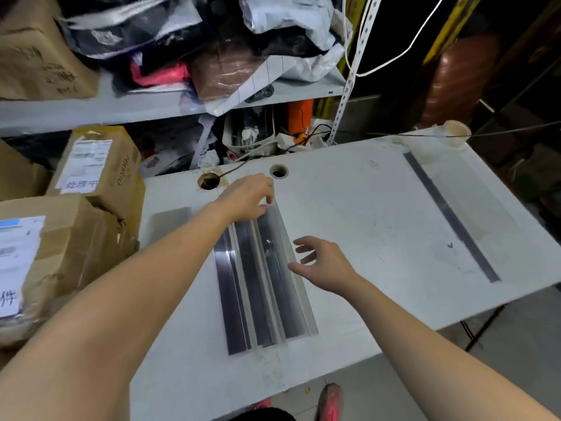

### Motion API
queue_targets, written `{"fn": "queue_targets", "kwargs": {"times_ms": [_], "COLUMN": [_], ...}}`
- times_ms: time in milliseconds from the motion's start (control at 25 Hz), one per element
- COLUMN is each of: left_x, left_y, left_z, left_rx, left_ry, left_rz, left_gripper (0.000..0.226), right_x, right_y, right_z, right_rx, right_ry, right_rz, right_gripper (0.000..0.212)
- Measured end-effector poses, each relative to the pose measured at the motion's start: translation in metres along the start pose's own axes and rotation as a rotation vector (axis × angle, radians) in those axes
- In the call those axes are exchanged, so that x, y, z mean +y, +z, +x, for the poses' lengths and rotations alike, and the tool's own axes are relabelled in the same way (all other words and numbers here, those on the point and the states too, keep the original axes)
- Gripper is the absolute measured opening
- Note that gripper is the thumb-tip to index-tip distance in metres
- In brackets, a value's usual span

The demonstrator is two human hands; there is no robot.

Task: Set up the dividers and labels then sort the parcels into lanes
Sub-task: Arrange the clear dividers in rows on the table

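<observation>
divider stack [267, 287] flat on tabletop [379, 226]. right hand [326, 265] just right of stack's middle, fingers [303, 243] spread wide, holding nothing. left hand [247, 197] at stack's far end, fingers curled on it. lone divider [452, 218] well right of stack, farther back.

Soft light from above falls evenly on the white counter [379, 226], leaving only faint shadows. The far right corner sinks into darkness. The clear acrylic angle strips [267, 284] show dull glare streaks. The brown cardboard boxes [60, 262] at left look smeared, and the wide lens bows the counter's edges.
</observation>
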State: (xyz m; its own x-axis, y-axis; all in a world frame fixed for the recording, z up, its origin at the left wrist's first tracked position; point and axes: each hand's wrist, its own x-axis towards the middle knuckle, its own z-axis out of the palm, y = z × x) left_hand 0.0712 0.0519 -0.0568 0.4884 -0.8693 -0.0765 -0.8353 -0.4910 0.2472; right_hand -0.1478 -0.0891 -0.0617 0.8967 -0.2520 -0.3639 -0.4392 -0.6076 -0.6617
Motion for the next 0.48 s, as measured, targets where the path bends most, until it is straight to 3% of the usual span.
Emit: {"fn": "queue_targets", "kwargs": {"times_ms": [280,480], "left_x": [-0.003,-0.011], "left_y": [-0.009,-0.005], "left_z": [0.033,0.034], "left_rx": [-0.121,-0.138], "left_ry": [0.231,0.255], "left_rz": [0.101,0.046], "left_gripper": [0.007,0.017], "right_x": [0.011,0.024], "right_y": [0.001,0.001], "right_z": [-0.013,-0.024], "right_rx": [0.049,0.016], "right_ry": [0.112,0.148], "right_rz": [0.130,0.159], "right_gripper": [0.044,0.035]}}
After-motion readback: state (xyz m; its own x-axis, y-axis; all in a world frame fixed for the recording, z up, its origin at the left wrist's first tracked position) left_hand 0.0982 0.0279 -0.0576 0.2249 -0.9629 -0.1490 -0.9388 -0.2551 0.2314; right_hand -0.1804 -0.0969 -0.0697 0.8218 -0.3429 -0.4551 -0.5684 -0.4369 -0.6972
